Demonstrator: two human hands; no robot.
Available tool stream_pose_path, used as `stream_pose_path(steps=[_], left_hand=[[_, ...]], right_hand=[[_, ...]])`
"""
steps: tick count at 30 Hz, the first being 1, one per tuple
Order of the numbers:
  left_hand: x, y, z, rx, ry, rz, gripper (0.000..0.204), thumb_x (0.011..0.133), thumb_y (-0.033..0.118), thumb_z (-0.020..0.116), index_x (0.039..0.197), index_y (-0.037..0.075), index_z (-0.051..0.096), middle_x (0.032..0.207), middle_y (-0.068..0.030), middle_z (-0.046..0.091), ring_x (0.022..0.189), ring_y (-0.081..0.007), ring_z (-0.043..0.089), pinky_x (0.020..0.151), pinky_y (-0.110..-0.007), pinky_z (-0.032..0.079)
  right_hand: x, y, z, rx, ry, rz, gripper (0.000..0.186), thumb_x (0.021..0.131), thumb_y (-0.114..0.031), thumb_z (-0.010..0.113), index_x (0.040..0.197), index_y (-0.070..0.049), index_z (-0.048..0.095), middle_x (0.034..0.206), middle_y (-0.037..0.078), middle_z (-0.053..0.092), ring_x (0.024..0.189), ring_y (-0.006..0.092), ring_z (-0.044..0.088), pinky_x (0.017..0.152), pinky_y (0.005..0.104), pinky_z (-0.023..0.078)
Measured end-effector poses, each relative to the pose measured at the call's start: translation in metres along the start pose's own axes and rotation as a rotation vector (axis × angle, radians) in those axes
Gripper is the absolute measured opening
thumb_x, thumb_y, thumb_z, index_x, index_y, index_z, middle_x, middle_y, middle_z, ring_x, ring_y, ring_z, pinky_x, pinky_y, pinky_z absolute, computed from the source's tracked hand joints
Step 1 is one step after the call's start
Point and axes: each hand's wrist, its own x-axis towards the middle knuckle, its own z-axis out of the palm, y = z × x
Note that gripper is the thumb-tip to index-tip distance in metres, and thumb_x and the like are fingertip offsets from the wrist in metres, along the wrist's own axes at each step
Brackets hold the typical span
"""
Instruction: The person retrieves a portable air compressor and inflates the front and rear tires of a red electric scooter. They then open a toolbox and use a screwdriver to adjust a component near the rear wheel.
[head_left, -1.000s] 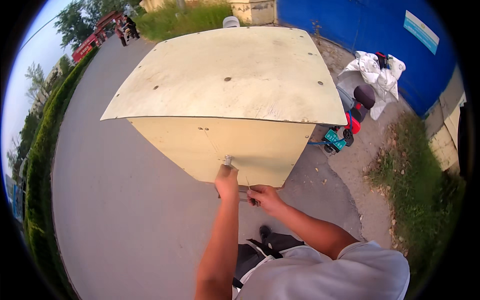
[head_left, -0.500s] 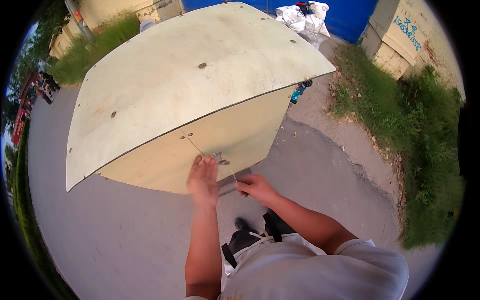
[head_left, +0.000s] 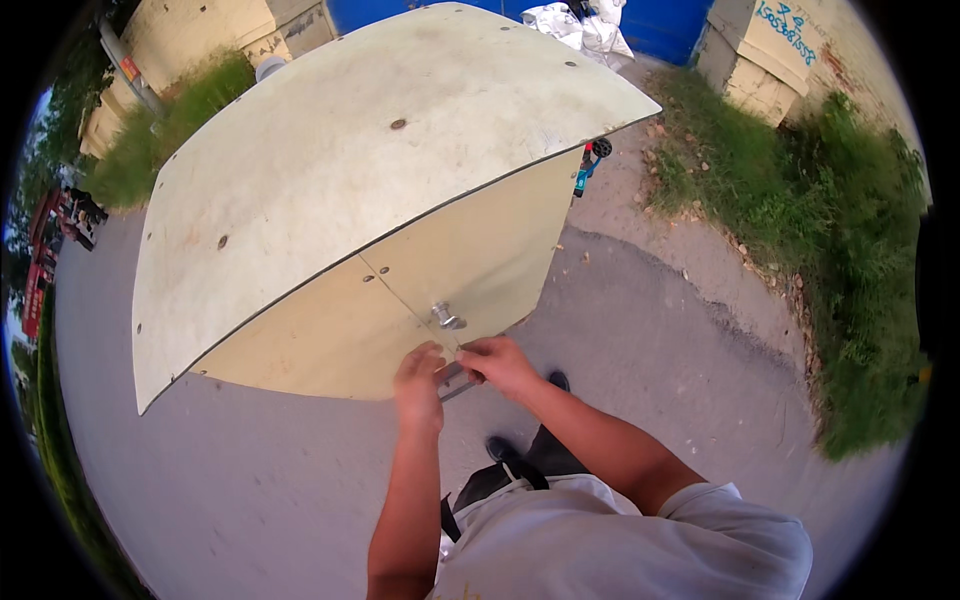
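Observation:
A large cream box [head_left: 300, 180] with an overhanging lid stands in front of me. A seam [head_left: 400, 298] splits its front panel, and a silver metal latch [head_left: 446, 315] sits beside that seam. Just below the latch, my right hand [head_left: 495, 364] is closed in a pinch near the seam's lower end. What it pinches is too small to make out. Close by on its left, my left hand [head_left: 418, 385] is raised at the panel with bent fingers. Motion smears those fingers, so their grip is unclear.
A grey bar [head_left: 462, 390] juts out low beneath the box. Part of a teal and black vehicle [head_left: 583, 180] shows past the right side. White sacks [head_left: 600, 35] lie by a blue gate [head_left: 660, 25]. Grass [head_left: 850, 260] borders the pavement on the right.
My right hand has moved up and left to the panel's seam. My left hand has dropped from beside the latch to below it. The view has shifted slightly.

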Motion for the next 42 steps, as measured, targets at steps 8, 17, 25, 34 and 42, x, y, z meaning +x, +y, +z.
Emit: stream_pose_path(steps=[8,17,25,34,42], left_hand=[[-0.003,0.002,0.005,-0.003,-0.088,-0.046,0.038,0.089,0.013,0.058,0.124,-0.003,0.054,0.121,-0.0097,0.058,0.101,-0.0180,0.055,0.086,-0.033,0.046],[-0.004,0.012,0.013,0.019,-0.209,-0.039,0.043,0.095,0.015,0.053,0.135,0.001,0.046,0.131,-0.0071,0.054,0.108,-0.0174,0.056,0.091,-0.035,0.045],[-0.005,0.017,0.025,-0.028,-0.188,-0.016,0.040,0.095,0.014,0.048,0.129,-0.007,0.047,0.113,-0.0140,0.058,0.082,-0.0219,0.061,0.070,-0.035,0.052],[0.022,-0.026,-0.004,-0.024,-0.099,-0.043,0.035,0.097,0.021,0.052,0.125,0.000,0.055,0.121,-0.0076,0.060,0.103,-0.0193,0.056,0.087,-0.034,0.048],[0.015,-0.021,-0.044,-0.071,0.026,-0.077,0.036,0.096,0.023,0.052,0.126,0.003,0.055,0.122,-0.0061,0.060,0.104,-0.0183,0.054,0.087,-0.031,0.046]], right_hand=[[0.002,0.003,0.003,0.037,0.009,-0.074,0.023,0.086,-0.019,0.067,0.083,0.004,0.066,0.058,0.002,0.055,0.050,0.0095,0.049,0.046,0.0251,0.037],[-0.003,-0.009,0.000,0.177,-0.012,0.047,0.022,0.086,-0.023,0.067,0.084,-0.001,0.067,0.064,0.004,0.058,0.054,0.0126,0.053,0.048,0.0258,0.038],[-0.002,-0.010,0.015,0.175,0.082,-0.050,0.027,0.087,-0.022,0.066,0.077,0.003,0.065,0.057,0.003,0.055,0.049,0.0095,0.049,0.044,0.0254,0.035],[0.016,0.004,0.024,0.097,0.183,-0.116,0.028,0.095,-0.023,0.050,0.082,-0.003,0.061,0.060,0.001,0.051,0.051,0.0120,0.048,0.047,0.0279,0.038],[0.023,0.002,0.045,1.045,-0.097,0.331,0.038,0.093,-0.047,0.050,0.082,-0.011,0.060,0.068,0.001,0.056,0.057,0.0132,0.049,0.051,0.0293,0.039]])
